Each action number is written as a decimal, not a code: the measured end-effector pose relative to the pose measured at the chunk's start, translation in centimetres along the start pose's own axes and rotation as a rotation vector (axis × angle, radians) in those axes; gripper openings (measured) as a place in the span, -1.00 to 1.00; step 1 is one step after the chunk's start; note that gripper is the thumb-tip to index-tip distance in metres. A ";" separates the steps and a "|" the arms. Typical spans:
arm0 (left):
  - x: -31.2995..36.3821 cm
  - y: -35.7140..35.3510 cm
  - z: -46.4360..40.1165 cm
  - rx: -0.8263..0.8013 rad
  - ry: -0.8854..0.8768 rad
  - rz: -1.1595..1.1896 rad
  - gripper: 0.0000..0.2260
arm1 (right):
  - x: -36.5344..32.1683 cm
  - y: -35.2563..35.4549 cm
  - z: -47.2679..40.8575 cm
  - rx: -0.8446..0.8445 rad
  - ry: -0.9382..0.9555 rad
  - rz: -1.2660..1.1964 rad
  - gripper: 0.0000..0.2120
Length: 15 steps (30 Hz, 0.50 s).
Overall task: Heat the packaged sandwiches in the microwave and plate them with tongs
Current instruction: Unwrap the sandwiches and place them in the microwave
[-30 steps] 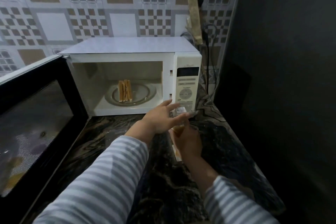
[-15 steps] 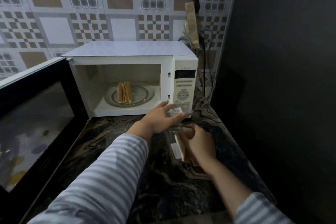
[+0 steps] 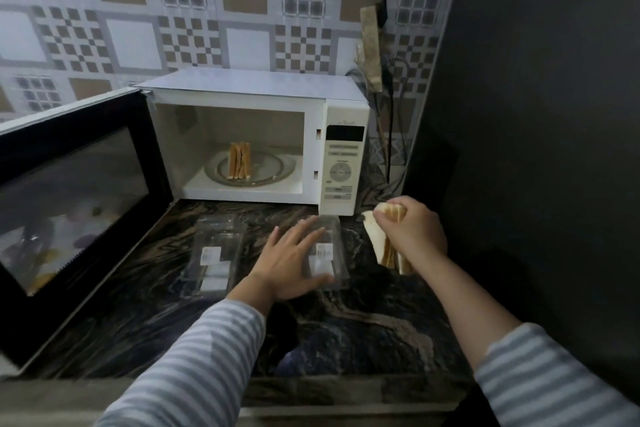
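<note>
The white microwave (image 3: 343,163) stands at the back of the counter with its door (image 3: 72,204) swung wide to the left. One sandwich (image 3: 239,160) stands on edge on the glass turntable (image 3: 273,168) inside. My right hand (image 3: 412,232) grips a second sandwich (image 3: 375,236) just right of the microwave's front corner, above the counter. My left hand (image 3: 292,258) rests flat, fingers spread, on a clear plastic sandwich package (image 3: 327,253). A second clear package (image 3: 214,256) lies to its left, apart from my hand. No tongs or plate are in view.
The dark marbled counter (image 3: 363,329) ends at a front edge near me. A black wall (image 3: 536,149) closes the right side. Cables (image 3: 389,107) hang down behind the microwave's right side. The open door fills the counter's left part.
My right hand has lifted the sandwich out of the package and moved it right. My left hand has dropped flat onto the emptied package. The view has pulled back, showing a second package.
</note>
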State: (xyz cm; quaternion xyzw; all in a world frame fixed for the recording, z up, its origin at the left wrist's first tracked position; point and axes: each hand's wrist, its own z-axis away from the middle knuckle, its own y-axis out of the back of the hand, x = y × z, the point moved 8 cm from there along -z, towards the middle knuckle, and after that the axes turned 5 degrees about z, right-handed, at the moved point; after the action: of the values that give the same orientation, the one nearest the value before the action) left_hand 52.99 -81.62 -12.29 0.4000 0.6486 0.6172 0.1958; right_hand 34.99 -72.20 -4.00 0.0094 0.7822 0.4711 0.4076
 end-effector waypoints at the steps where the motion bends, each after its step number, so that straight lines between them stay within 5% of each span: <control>1: 0.0 0.0 0.3 0.007 0.004 0.000 -0.09 | -1.4 0.0 -0.4 -0.010 0.033 0.000 -0.72; 7: -1.9 5.8 -0.2 0.175 0.002 0.069 -0.34 | -10.6 -1.3 -3.0 -0.100 0.207 -0.005 -0.84; 15: -16.9 11.3 1.6 0.336 0.217 0.116 -0.50 | -17.9 -7.6 -7.1 -0.174 0.209 -0.048 -0.82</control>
State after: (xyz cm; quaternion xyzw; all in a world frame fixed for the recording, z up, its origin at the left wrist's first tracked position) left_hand 67.51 -94.36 -5.74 0.3950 0.7355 0.5501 0.0194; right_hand 45.15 -88.72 3.15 -0.0940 0.7767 0.5255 0.3343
